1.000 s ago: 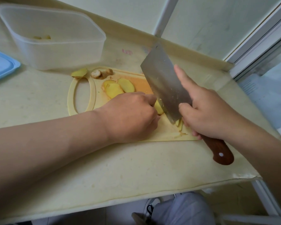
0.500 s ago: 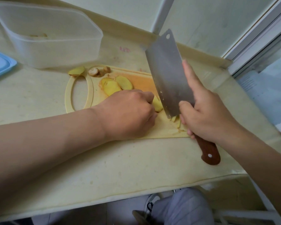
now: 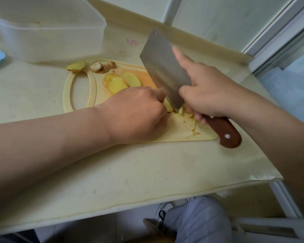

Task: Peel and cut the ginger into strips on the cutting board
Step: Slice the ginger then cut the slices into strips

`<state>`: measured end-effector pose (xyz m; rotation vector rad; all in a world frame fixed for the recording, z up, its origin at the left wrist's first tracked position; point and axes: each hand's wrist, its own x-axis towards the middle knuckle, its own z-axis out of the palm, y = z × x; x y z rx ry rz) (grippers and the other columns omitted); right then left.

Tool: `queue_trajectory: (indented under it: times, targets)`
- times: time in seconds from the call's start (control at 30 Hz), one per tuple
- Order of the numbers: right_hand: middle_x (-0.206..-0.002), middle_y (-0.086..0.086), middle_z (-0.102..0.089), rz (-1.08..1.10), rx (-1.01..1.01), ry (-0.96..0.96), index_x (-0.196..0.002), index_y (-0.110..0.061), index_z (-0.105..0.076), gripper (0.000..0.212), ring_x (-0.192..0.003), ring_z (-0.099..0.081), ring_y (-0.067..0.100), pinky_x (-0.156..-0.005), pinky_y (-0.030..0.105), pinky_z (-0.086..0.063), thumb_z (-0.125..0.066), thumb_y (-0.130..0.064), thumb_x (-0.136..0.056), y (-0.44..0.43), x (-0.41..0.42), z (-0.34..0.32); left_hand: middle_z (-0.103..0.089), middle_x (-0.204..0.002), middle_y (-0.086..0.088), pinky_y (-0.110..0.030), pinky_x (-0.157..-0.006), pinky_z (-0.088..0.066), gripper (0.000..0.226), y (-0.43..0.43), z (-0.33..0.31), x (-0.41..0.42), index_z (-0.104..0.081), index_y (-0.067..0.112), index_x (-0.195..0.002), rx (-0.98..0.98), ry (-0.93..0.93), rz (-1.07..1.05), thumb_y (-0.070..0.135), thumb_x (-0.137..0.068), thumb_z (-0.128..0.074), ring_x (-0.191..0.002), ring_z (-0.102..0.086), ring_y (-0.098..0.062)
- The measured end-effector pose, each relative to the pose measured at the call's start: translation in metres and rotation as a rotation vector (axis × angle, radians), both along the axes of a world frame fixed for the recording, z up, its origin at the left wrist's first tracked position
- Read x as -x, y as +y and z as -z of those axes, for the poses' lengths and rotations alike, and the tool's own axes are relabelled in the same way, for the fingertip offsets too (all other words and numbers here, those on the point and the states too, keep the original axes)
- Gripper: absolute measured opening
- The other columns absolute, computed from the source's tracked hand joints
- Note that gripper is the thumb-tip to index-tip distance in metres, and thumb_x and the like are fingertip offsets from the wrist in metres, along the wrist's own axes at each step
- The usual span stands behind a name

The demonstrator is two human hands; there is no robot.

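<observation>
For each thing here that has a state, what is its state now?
cleaver: edge down on ginger piece, gripped by right hand
left hand: fingers curled, holding the ginger piece
ginger slices: peeled, flat on cutting board
ginger strips: cut, lying beside blade
container: open

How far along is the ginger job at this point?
Done: peeling looks finished, with trimmings at the cutting board's far edge and several strips already cut. In hand: the left hand pins a slice while the right hand, its grip on the cleaver, chops it. Left: a few whole slices wait uncut.
</observation>
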<state>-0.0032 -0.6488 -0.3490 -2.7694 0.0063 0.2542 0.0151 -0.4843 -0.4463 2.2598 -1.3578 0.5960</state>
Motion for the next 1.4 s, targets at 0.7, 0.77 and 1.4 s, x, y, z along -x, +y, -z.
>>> queue_trajectory:
  times: [0.7,0.77,1.4]
  targets:
    - [-0.078,0.010,-0.069,-0.038,0.093,-0.025,-0.164,-0.050,0.000,0.095,-0.041,-0.066,0.019,-0.041,0.035,-0.057,-0.039,-0.005,-0.091,0.014,-0.004,-0.002,-0.062,-0.079,-0.015,-0.042,-0.050,-0.053,0.043,0.002,-0.003,0.002,-0.069,0.003,-0.072,-0.023,-0.004,-0.021,0.029,-0.095,-0.044,-0.058,-0.059,-0.038]
    - [-0.081,0.009,-0.068,-0.030,0.058,-0.063,-0.165,-0.048,0.000,0.095,-0.041,-0.066,0.019,-0.044,0.035,-0.059,-0.039,-0.005,-0.090,0.016,-0.005,0.000,-0.062,-0.079,-0.015,-0.043,-0.051,-0.053,0.044,0.002,-0.002,0.003,-0.068,0.003,-0.072,-0.023,0.002,-0.025,0.030,-0.096,-0.043,-0.060,-0.060,-0.038]
    - [-0.067,0.012,-0.069,0.033,-0.030,-0.002,-0.159,-0.062,-0.003,0.094,-0.042,-0.066,0.024,-0.039,0.032,-0.053,-0.042,-0.006,-0.094,-0.002,0.008,0.002,-0.060,-0.075,-0.014,-0.045,-0.059,-0.054,0.042,0.000,0.001,-0.001,-0.068,0.004,-0.071,0.002,0.006,0.003,0.026,-0.096,-0.043,-0.065,-0.059,-0.038]
